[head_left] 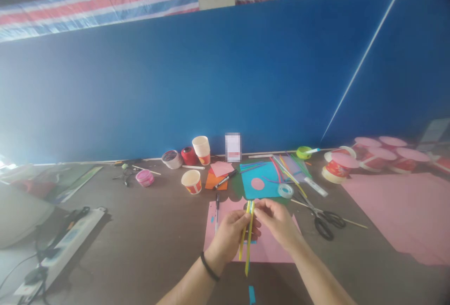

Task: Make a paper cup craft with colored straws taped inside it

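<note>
My left hand (229,231), with a black band at the wrist, holds a narrow yellow strip (248,249) between thumb and fingers. Two lengths of it hang down side by side, close together at the top. At that upper end my right hand (277,222) pinches the strip with thumb and forefinger. Under both hands lies a pink paper sheet (276,251) with a scalloped far edge. A pen (217,207) rests on its left part. Small blue pieces lie on the sheet, and another blue piece (251,294) is on the table nearer me.
Black-handled scissors (321,220) and a stick lie to the right, near a tape roll (285,190). Paper cups (191,182), blue paper (248,189) and coloured strips sit behind. Decorated cups (340,167) stand far right. A power strip (72,239) lies left.
</note>
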Motion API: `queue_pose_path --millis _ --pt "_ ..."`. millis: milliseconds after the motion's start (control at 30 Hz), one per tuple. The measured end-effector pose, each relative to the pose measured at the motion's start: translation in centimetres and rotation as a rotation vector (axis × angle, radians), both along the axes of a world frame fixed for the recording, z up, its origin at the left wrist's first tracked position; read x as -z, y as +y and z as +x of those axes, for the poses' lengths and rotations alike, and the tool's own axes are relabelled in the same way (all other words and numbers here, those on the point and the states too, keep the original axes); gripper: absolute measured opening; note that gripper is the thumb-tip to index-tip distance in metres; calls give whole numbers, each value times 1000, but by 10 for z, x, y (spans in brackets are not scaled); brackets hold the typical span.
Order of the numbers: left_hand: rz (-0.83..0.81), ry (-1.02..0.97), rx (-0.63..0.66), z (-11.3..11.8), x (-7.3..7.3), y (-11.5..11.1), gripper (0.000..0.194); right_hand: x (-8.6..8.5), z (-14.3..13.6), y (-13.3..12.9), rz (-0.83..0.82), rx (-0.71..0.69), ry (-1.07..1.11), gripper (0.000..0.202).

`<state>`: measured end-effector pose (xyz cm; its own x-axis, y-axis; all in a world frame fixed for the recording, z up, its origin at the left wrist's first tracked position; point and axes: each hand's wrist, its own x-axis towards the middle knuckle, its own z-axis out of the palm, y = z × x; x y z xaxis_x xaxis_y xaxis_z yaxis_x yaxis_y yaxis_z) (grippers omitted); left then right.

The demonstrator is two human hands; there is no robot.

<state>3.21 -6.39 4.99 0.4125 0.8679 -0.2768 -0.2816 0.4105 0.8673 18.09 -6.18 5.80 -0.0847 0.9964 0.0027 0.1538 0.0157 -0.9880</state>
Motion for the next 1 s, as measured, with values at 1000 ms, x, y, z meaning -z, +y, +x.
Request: queue_pose_path --millis 1000 --pt "-163 -197 -117 3 12 5 22 69 187 -20 -269 255 -1102 6"
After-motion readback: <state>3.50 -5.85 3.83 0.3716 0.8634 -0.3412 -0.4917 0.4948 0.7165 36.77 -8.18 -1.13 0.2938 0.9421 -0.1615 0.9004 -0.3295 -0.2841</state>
